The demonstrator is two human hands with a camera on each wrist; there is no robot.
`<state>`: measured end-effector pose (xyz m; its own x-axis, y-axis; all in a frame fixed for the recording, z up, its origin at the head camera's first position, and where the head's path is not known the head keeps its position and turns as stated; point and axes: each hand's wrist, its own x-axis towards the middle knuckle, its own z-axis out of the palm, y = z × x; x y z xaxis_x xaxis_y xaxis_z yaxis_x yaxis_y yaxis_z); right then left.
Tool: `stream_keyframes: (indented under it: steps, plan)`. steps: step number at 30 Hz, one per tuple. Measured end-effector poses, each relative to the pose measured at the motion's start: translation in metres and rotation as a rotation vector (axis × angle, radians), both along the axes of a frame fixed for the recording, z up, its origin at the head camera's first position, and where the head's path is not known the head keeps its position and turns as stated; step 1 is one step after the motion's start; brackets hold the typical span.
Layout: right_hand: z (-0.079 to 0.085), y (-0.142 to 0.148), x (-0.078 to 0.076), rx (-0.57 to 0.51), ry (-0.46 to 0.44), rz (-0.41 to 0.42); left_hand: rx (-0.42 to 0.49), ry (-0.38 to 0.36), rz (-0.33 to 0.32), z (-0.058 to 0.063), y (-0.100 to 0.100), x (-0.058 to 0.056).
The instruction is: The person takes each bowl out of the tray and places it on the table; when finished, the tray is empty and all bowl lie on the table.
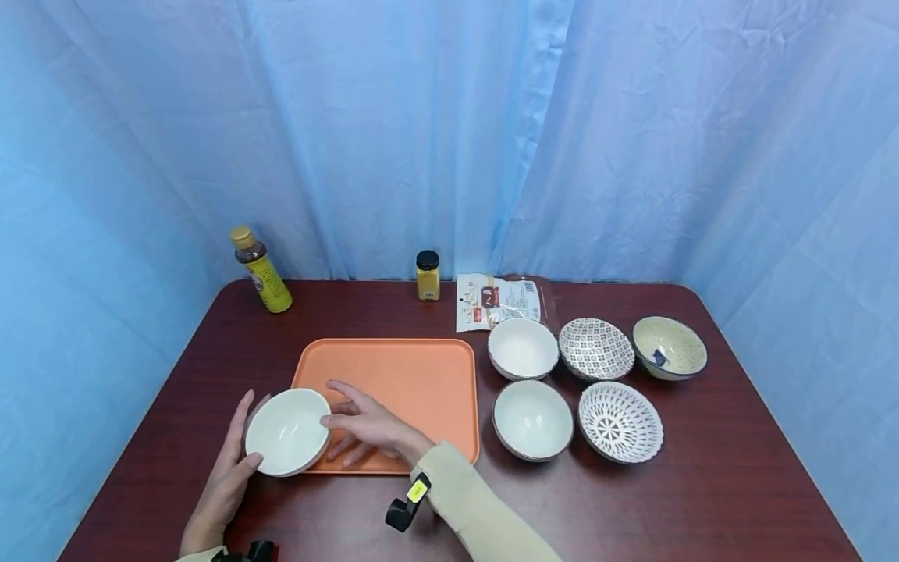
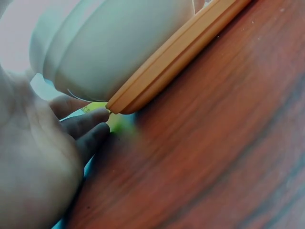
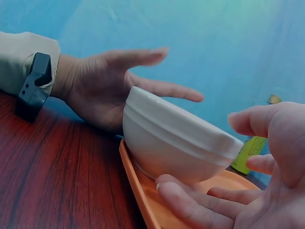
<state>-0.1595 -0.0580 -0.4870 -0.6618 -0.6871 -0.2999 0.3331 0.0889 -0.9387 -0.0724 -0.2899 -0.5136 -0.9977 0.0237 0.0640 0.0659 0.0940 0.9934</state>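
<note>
A plain white bowl [image 1: 286, 432] is at the left front corner of the orange tray [image 1: 393, 367]. In the right wrist view the bowl [image 3: 176, 138] looks tilted, its base low over the tray's edge; whether it bears on the tray I cannot tell. My left hand [image 1: 228, 476] is at the bowl's left side, thumb by the near rim and fingers spread. The left wrist view shows the fingers of that hand [image 2: 38, 143] extended below the bowl, beside the tray's corner. On the bowl's other side, my right hand [image 1: 368, 425] hovers over the tray with fingers apart, thumb close to the rim.
Right of the tray are several bowls: two plain white-looking ones [image 1: 523, 349] [image 1: 533, 421], two patterned ones [image 1: 597, 349] [image 1: 621, 422] and a speckled one [image 1: 670, 347]. Behind are a yellow-labelled bottle [image 1: 267, 281], a black-lidded jar [image 1: 428, 277] and a food packet [image 1: 492, 300].
</note>
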Motion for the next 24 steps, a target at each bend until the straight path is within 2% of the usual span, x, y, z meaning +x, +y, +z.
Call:
stream_keyframes:
  steps: [10,18,24]
  plan:
    - [-0.005,-0.009,-0.002,-0.013,0.02,0.061,0.015,-0.011,-0.003,-0.001,0.0,-0.002]
    - [-0.008,-0.014,-0.002,-0.05,0.073,0.114,-0.025,-0.091,0.021,0.001,-0.001,-0.003]
    - [-0.007,-0.015,-0.001,-0.056,0.085,0.093,-0.038,-0.109,0.024,0.0,-0.002,-0.003]
